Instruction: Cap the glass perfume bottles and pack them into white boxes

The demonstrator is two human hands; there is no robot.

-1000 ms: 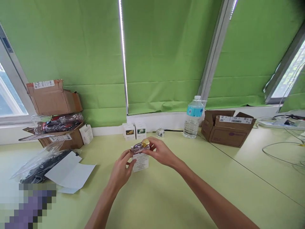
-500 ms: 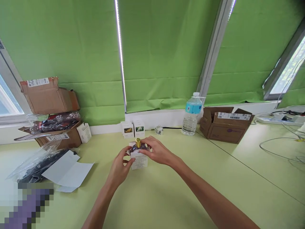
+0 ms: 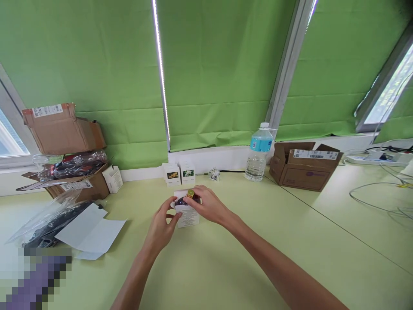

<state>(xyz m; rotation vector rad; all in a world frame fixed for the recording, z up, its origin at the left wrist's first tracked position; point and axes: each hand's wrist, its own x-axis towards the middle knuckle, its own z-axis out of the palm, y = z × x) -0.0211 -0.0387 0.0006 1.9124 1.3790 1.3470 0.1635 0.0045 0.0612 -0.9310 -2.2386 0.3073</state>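
A small white printed box (image 3: 189,218) stands open at the top on the table in front of me. Inside it sits a dark glass bottle with a gold cap (image 3: 190,193), its neck poking up above the box and now leaning to the right. My left hand (image 3: 164,220) grips the box's left side, thumb on the front and fingers at the left edge. At the bottle's top, my right hand (image 3: 208,204) has thumb and fingers closed round the bottle just below the cap. Those fingers hide the bottle's right side.
Behind are two small white picture boxes (image 3: 173,175), crumpled foil (image 3: 214,174), a water bottle (image 3: 259,153) and an open cardboard box (image 3: 306,170). To the left lie stacked cartons (image 3: 64,129), a plastic-wrapped black item (image 3: 48,228) and folded white card (image 3: 92,232). Cables (image 3: 371,193) lie right.
The bottle's gold cap has tipped to the right and sits slightly lower. My right thumb has moved up nearer the cap. My left hand keeps its hold on the box.
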